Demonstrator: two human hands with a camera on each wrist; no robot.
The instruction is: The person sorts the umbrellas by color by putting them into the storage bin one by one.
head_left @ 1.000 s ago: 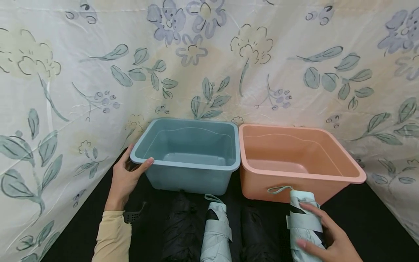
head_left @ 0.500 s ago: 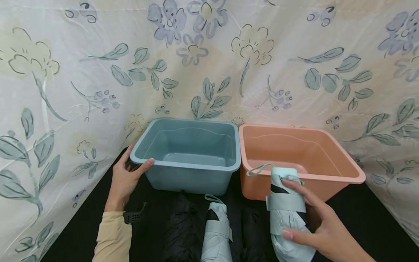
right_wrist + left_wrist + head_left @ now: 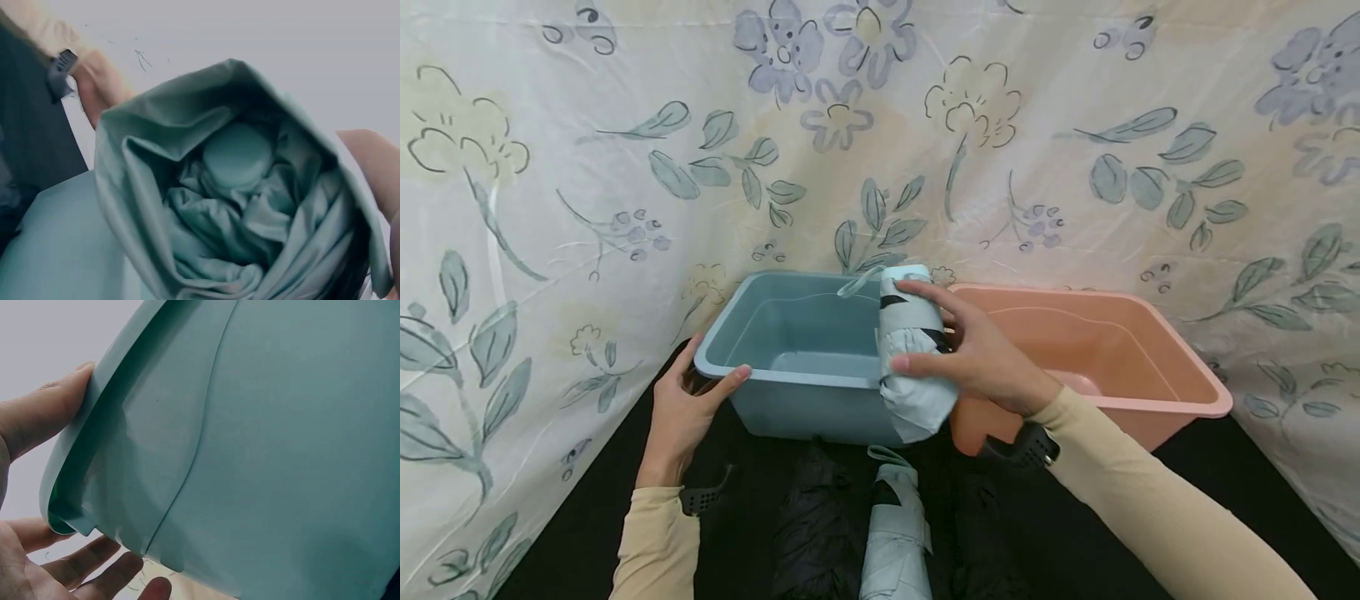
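My right hand (image 3: 981, 358) grips a pale mint folded umbrella (image 3: 913, 333), thumb on one side and fingers round the other. It stands nearly upright in front of the right end of the blue bin (image 3: 808, 412), its wrist loop over the bin's opening. In the right wrist view the gathered end of the umbrella's fabric (image 3: 231, 250) faces the camera, with a round tip inside. My left hand (image 3: 685, 408) holds the bin's near left corner. In the left wrist view its thumb (image 3: 53, 409) presses the rim and the other fingers spread along the side.
An orange bin (image 3: 1150, 406) stands right of the blue one, partly behind my right arm. In front lie another mint umbrella (image 3: 897, 533) and two black folded bundles (image 3: 816, 533), one on each side of it. A floral cloth (image 3: 880, 125) hangs behind.
My right hand has lifted the mint umbrella from the front right and carried it left and up, past the orange bin to the blue bin. My left hand has stayed at the corner.
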